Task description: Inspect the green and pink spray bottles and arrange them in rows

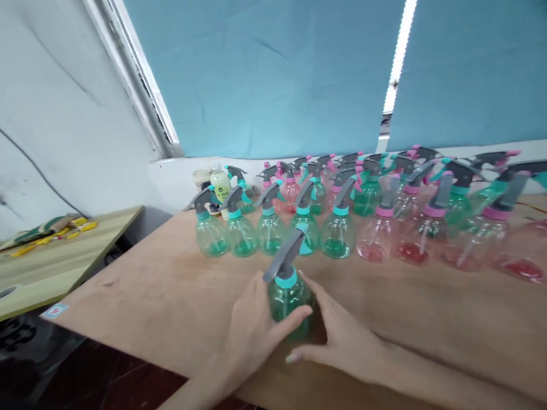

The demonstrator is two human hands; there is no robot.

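Observation:
A green see-through spray bottle point(281, 297) with a turquoise collar and grey trigger head stands upright near the front of the wooden table. My left hand point(253, 326) grips it from the left, its thumb across the front of the body. On the other side, my right hand point(335, 330) curves around the bottle with thumb and fingers spread apart; whether its fingertips touch the bottle is hard to tell. Behind it runs a row of similar bottles, green ones point(338, 236) at the left and pink ones point(375, 240) at the right.
The brown tabletop point(167, 303) ends at a front edge close to me. More spray bottles crowd against the blue-covered window point(280, 71). A pale green bottle point(220, 184) stands at the back left. A lower side table point(59, 267) holds gloves point(47, 233).

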